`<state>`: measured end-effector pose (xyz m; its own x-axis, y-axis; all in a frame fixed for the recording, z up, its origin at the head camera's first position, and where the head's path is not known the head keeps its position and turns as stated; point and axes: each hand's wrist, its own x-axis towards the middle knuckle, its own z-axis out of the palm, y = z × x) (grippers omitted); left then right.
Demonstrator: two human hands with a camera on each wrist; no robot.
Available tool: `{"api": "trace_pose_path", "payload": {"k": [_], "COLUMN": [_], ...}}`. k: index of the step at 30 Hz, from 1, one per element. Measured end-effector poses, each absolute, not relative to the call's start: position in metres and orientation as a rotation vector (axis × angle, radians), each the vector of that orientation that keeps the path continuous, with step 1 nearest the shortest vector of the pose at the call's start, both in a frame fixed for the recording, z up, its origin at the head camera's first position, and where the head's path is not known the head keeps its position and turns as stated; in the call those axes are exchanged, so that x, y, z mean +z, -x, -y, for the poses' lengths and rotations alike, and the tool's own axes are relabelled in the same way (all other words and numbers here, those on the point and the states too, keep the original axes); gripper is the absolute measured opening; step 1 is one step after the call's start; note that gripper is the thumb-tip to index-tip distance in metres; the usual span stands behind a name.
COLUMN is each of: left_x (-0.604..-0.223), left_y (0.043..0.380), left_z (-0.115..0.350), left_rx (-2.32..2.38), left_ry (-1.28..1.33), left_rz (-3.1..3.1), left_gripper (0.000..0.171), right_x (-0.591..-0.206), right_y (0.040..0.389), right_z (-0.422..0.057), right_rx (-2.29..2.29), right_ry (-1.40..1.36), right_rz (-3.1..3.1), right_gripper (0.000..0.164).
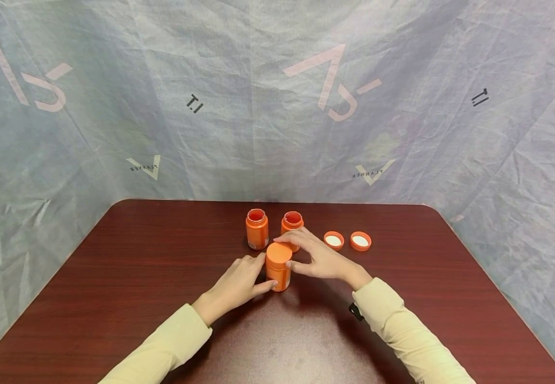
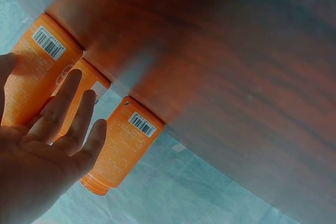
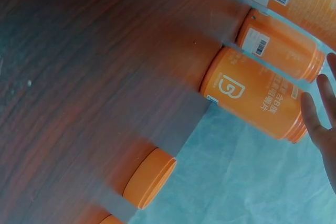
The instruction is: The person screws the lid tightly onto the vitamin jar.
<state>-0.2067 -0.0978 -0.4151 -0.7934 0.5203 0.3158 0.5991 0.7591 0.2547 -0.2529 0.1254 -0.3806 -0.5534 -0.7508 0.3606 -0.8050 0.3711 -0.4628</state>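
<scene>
An orange screw-top bottle point(image 1: 279, 276) with its orange lid point(image 1: 279, 253) on stands upright near the table's middle. My left hand point(image 1: 236, 282) holds the bottle's body from the left, thumb at the front. In the left wrist view, the other fingers point(image 2: 76, 119) of that hand stretch out beside the bottle point(image 2: 39, 66). From the right, my right hand point(image 1: 316, 257) grips the lid, thumb in front and fingers reaching round the back. Only part of this hand point(image 3: 326, 135) shows at the right wrist view's edge.
Behind stand two lidless orange bottles, the left one point(image 1: 257, 234) in full view and the right one point(image 1: 286, 226) partly hidden by my right hand. Two loose lids point(image 1: 333, 240) point(image 1: 361, 241) lie upturned to the right on the dark red table point(image 1: 152, 256). A grey cloth point(image 1: 239, 133) hangs behind.
</scene>
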Motion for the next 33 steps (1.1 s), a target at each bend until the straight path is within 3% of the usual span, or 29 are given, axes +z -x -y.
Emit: {"api": "trace_pose_path", "payload": {"k": [19,33], "left_x": [-0.4144,-0.4153], "left_y": [0.208,0.2071], "left_z": [0.0976,0.0975], "left_rx": [-0.465,-0.503], "left_ry": [0.877,0.874], "left_rz": [2.708,2.735], "left_gripper": [0.049,0.052], "right_x": [-0.3861,-0.3861], "right_y": [0.2445,0.2467], "right_z": [-0.1176,-0.1228], "right_rx": [0.876,0.989], "right_ry": [-1.201,-1.223], "right_rz": [2.437,2.56], "right_gripper": [0.042,0.057]}}
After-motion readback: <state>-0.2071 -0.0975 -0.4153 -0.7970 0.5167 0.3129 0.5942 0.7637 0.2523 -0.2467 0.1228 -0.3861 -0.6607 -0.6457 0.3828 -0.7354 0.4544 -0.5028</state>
